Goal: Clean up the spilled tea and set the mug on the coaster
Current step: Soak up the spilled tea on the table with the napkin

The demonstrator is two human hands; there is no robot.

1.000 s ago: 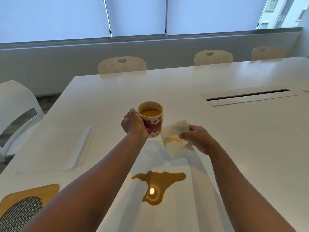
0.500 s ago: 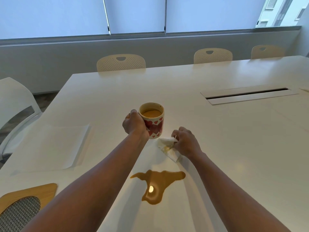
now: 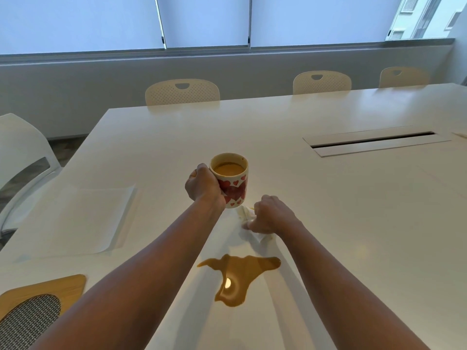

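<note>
My left hand (image 3: 203, 186) grips the handle side of a white mug with red hearts (image 3: 233, 188), held upright just above the white table (image 3: 328, 210) and nearly full of milky tea. My right hand (image 3: 271, 215) presses a crumpled white tissue (image 3: 249, 223) onto the table right under and beside the mug. A brown tea puddle (image 3: 237, 276) lies nearer to me, between my forearms, apart from the tissue. A wooden coaster with a woven grey insert (image 3: 38, 304) sits at the near left corner.
A white sheet of paper (image 3: 83, 218) lies on the table to the left. A long cable slot (image 3: 374, 144) is set into the table at the right. Beige chairs (image 3: 182, 93) stand along the far edge, and a white chair (image 3: 22, 157) at the left.
My right hand has lowered the tissue from beside the mug down onto the table below it. The mug in my left hand has stayed almost in place.
</note>
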